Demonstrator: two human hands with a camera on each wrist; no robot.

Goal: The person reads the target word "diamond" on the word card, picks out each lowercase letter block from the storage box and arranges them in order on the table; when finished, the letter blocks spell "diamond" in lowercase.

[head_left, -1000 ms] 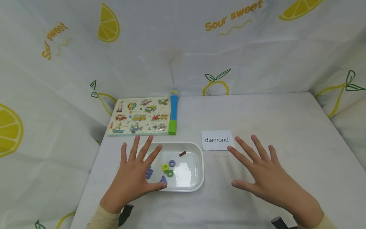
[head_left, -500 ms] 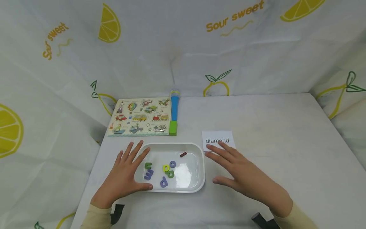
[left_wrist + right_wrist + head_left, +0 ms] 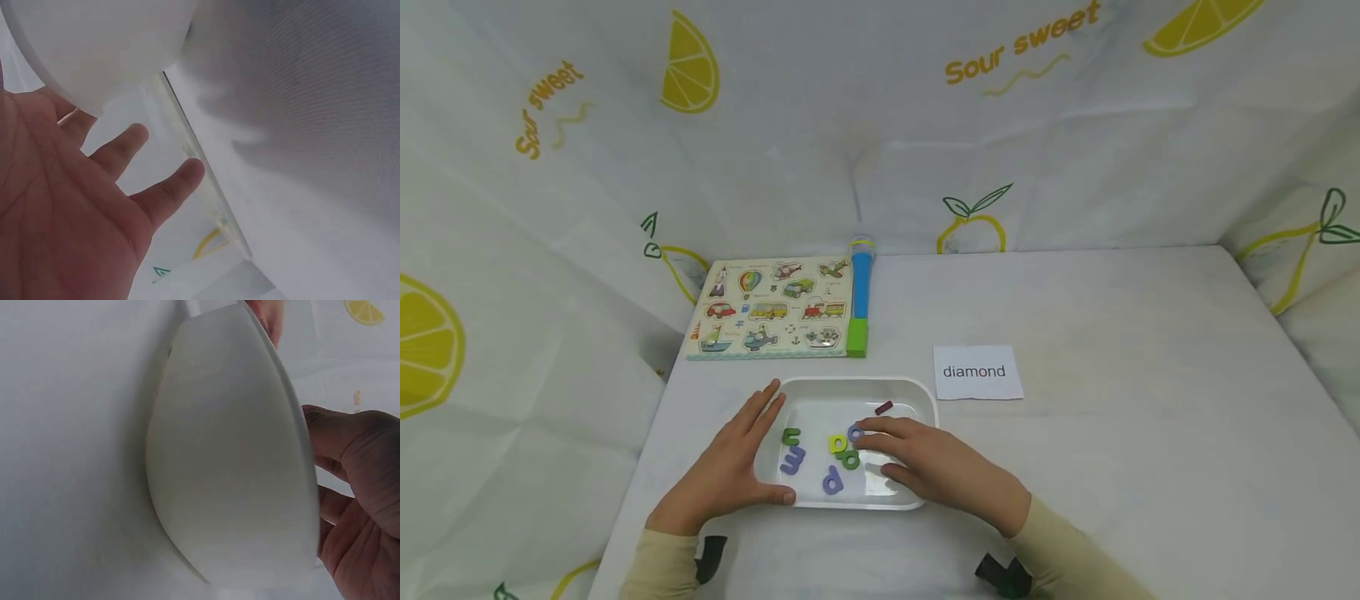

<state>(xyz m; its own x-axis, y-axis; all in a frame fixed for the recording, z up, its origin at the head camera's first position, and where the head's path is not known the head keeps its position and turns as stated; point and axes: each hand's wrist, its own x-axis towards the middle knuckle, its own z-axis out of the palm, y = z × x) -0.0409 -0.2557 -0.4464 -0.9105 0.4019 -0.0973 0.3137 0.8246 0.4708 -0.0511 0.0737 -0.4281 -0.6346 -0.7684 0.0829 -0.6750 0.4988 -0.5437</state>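
Note:
A white tray (image 3: 820, 385) holds several small letters. My left hand (image 3: 730, 467) lies along its left end, thumb by the near rim and straight fingers by the far-left corner; in the left wrist view the fingers (image 3: 172, 187) reach out beside the wall. Over the tray's right side, my right hand (image 3: 943, 471) has its loosely bent fingertips at a purple ring-shaped letter (image 3: 853, 432), partly hidden; contact cannot be told. Close by are a yellow letter (image 3: 837, 443) and a green one (image 3: 848, 460). A purple letter (image 3: 832, 481), a purple m (image 3: 792, 461) and a green n (image 3: 791, 437) lie leftward.
A small dark red bar (image 3: 883, 408) lies near the tray's far-right corner. Behind the tray are a picture puzzle board (image 3: 771, 308) and a blue-green toy microphone (image 3: 861, 287). A white card reading "diamond" (image 3: 977, 372) lies right of the tray on the white table (image 3: 1120, 392).
My right hand has moved left and down from beside the card to over the tray, its spread fingers drawing together. The left hand has shifted slightly left and settled at the tray's left end.

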